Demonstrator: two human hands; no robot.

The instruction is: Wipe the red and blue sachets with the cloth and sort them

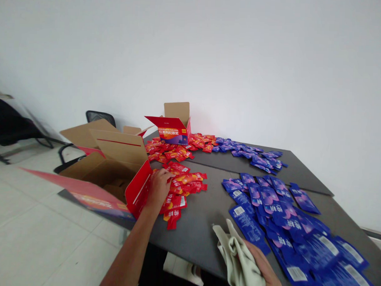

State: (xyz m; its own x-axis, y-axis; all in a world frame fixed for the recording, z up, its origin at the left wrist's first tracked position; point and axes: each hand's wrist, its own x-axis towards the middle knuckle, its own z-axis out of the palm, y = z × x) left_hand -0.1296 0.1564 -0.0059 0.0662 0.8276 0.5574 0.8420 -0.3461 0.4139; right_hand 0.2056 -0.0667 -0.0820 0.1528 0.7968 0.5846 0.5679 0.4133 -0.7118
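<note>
My left hand (160, 183) rests at the left edge of a pile of red sachets (180, 185), its fingers stretched out over them. Right beside it stands an open red carton (139, 187) with its flaps up and brown cardboard inside. In my right hand (265, 270) is a folded pale green cloth (241, 261), held above the front edge of the dark table (202, 235). Blue pouches (275, 208) lie in an overlapping heap just right of that hand.
At the back, a second open red carton (175, 132) stands among more red sachets (168, 152). Further blue pouches (246, 151) form a row along the far side. Behind the near carton is a black chair (100, 117); another dark chair (13, 124) stands by the wall.
</note>
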